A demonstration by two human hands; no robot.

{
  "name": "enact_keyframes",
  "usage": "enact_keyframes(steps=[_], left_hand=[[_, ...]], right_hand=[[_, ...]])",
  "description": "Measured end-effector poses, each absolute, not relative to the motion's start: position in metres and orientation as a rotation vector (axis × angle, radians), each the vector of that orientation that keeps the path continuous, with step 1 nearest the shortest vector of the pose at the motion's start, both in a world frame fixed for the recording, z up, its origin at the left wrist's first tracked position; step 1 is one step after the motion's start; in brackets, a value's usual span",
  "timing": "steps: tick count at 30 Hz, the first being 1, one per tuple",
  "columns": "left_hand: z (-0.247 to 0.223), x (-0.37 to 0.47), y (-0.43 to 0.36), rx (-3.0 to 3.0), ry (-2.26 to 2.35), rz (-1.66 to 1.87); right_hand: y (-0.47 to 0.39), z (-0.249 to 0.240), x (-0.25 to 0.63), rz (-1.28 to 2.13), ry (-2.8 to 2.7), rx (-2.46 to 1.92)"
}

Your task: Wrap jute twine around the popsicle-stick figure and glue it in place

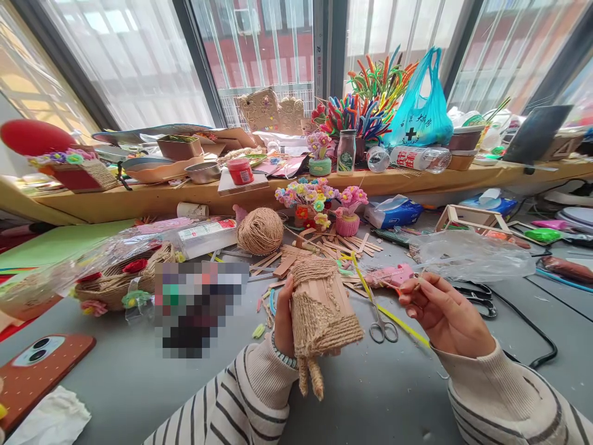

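My left hand is wrapped around the side of a small craft model made of flat wooden sticks and wound with jute twine. Two twine-wrapped legs stick out at its lower end. To the right, my right hand is raised with thumb and fingers pinched together. A small orange bit shows at its fingertips; what it belongs to I cannot make out. Between the hands lie small scissors and a yellow pipe cleaner. A pink tool rests just behind the right fingertips.
Behind the model are a ball of twine, loose wooden sticks and crocheted flower pots. Black-handled scissors and a clear plastic bag lie right. A phone lies left. A crowded ledge runs along the windows.
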State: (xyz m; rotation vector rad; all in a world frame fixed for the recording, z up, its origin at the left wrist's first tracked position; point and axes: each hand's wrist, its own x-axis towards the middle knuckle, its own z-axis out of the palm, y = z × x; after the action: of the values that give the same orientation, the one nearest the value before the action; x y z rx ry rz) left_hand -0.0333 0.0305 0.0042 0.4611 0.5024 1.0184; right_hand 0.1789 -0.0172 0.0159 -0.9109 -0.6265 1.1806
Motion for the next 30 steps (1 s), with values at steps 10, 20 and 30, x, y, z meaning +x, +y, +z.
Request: enact_keyframes(steps=[10, 20, 30], left_hand=[[0.009, -0.030, 0.035, 0.411, 0.539, 1.126], [0.007, -0.032, 0.034, 0.476, 0.520, 1.060], [0.008, -0.031, 0.034, 0.443, 0.569, 1.099]], right_hand=[[-0.023, 0.020, 0.177, 1.253, -0.688, -0.903], [-0.026, 0.010, 0.175, 1.052, -0.905, -0.821], [-0.025, 0.011, 0.178, 1.192, -0.857, -0.903]])
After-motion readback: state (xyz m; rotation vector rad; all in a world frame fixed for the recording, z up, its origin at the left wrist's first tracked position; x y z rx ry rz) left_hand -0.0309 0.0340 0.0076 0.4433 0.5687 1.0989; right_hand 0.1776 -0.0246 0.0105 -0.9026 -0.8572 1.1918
